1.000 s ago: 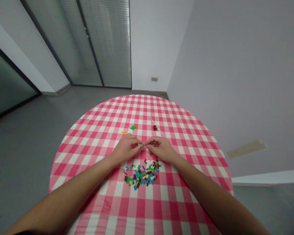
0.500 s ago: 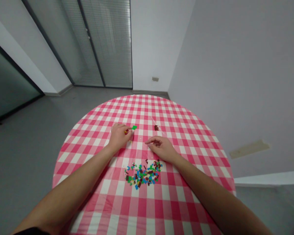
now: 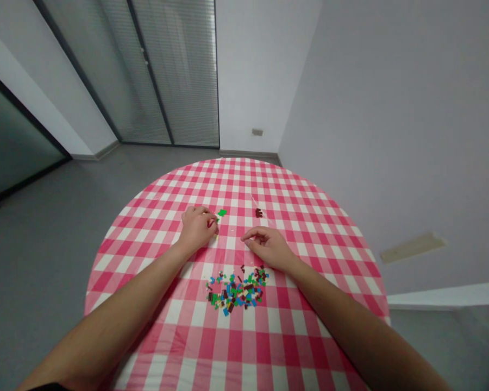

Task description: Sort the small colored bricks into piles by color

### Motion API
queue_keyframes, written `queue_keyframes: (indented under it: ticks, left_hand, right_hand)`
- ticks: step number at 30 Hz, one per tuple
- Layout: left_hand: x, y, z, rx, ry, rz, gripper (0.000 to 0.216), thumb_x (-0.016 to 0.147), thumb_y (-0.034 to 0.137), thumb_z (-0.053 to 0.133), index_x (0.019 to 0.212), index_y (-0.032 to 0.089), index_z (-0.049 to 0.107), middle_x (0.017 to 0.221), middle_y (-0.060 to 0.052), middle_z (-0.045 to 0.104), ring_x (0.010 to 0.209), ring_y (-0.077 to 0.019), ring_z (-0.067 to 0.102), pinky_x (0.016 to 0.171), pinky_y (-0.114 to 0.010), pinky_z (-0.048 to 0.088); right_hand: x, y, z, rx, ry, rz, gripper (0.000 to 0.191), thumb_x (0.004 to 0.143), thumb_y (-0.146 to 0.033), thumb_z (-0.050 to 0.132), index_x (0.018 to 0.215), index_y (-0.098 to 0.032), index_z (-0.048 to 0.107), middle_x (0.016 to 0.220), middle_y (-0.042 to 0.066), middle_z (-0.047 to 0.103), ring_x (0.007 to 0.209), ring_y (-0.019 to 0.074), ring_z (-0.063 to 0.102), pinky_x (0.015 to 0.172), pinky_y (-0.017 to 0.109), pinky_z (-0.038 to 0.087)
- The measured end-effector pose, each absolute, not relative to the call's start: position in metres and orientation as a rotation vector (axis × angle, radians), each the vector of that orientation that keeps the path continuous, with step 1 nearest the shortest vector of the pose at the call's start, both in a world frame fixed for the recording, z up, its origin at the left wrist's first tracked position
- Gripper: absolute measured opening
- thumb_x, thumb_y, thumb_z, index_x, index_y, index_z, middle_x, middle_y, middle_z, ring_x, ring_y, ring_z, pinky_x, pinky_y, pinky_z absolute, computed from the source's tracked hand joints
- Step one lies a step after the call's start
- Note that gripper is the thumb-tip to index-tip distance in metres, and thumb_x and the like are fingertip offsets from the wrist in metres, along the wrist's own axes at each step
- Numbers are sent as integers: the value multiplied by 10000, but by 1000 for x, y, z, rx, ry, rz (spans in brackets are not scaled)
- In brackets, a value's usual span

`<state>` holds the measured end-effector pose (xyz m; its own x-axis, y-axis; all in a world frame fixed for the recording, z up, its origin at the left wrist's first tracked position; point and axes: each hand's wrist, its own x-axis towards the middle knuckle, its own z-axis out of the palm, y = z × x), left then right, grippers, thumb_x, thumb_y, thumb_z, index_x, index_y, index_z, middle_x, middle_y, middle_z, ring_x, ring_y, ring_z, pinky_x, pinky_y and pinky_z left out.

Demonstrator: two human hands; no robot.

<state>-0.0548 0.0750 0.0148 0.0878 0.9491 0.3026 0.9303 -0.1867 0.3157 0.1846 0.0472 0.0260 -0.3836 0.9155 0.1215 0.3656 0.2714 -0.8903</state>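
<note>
My left hand (image 3: 198, 227) rests on the round table with its fingers curled. Its fingertips pinch together right beside a small green brick piece (image 3: 222, 212); what they hold is too small to name. My right hand (image 3: 265, 245) lies on the cloth to the right with its fingers curled in and thumb against forefinger; I see nothing in it. A pile of several tiny bricks (image 3: 236, 288), green, blue, brown and white, lies just in front of my right hand. A small brown piece (image 3: 258, 213) sits alone beyond my right hand.
The table wears a red-and-white checked cloth (image 3: 309, 217) and stands in a corner of a room with a grey floor. A white wall runs close along the right. Glass doors with blinds stand at the back left.
My hands were together, pinching a small piece between them. The left hand has moved away to the far left, up to the green piece. The right hand stays where it was.
</note>
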Motion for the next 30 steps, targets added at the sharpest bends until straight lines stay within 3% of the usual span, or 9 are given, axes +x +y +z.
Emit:
queue_keyframes:
  ticks: [9,30]
  left_hand:
    - [-55,71,15,2431,1901,626,224,865,232,585,937,239,797,1093,-97,674,1041,-327,477,841,-470,367]
    - [-54,72,14,2397,1983,581,215,854,226,573,914,236,779,1106,-98,662,1039,-327,482,852,-471,375]
  right_hand:
    - [185,47,29,-1152,-1899,1043,136,820,-247,621,869,-177,727,649,9,629,532,111,476,488,231,348]
    - [184,48,26,-1122,-1911,1027,119,811,-218,618,856,-183,723,681,9,649,537,103,479,498,226,357]
